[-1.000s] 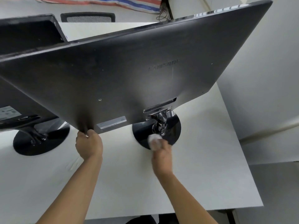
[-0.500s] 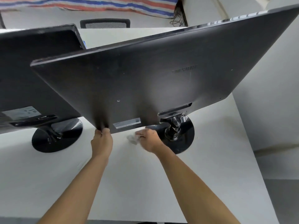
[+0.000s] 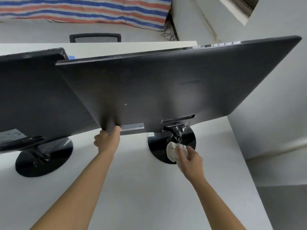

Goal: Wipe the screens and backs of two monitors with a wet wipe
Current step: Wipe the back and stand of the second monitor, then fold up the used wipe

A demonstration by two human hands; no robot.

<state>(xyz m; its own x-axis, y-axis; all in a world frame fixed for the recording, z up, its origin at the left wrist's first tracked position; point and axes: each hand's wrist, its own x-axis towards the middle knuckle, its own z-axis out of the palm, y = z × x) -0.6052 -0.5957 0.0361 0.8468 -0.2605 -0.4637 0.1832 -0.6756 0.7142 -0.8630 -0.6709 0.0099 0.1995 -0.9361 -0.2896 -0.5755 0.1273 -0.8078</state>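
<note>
The right hand (image 3: 191,161) clasps the bunched wet wipe (image 3: 172,151) on the round base (image 3: 156,146) of the right monitor (image 3: 166,90), whose back rises just above, while the left hand (image 3: 107,141) grips its bottom edge left of the base.

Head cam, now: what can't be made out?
Head view:
- Both screens: face away, only backs show.
- Left monitor: cut by left edge, overlapped by right monitor.
- Back label text: too small, blurred.
- Left hand: far side of grip hidden behind right monitor's lower edge.
</note>
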